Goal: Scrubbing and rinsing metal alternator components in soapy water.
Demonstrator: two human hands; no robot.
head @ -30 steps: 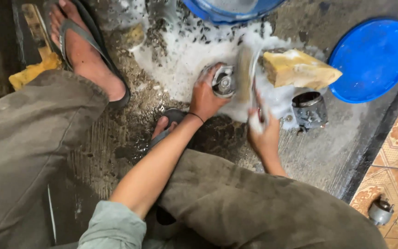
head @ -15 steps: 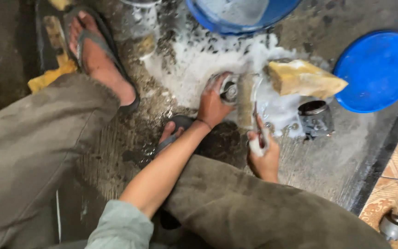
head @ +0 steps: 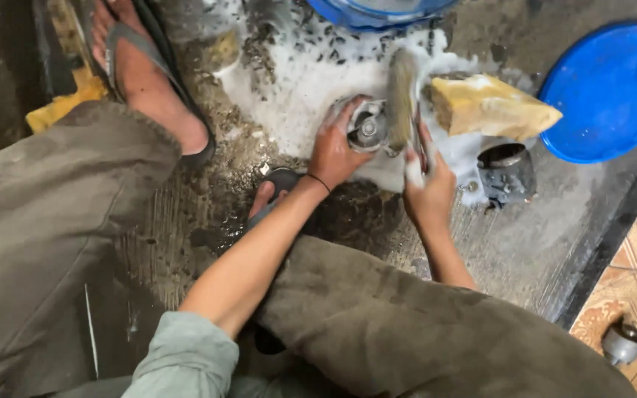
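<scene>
Clamped in the left hand (head: 333, 151): a small round grey metal part (head: 366, 127), dull and wet, with a raised hub at its centre, fingers curled over its near rim. Wrapped tight by the right hand (head: 429, 193): the handle of a scrub brush (head: 401, 96), bristle head lying against the part's right side. Under and beyond the part, white soap foam (head: 296, 81) on rough wet concrete. Just right of the part, a yellow sponge (head: 489, 107) and a grey metal cup (head: 506, 173). Farther right, a blue lid (head: 613, 92); beyond the part, a blue basin (head: 377, 11). Left of the part, a sandalled foot (head: 145, 81); bare concrete right of the cup.
</scene>
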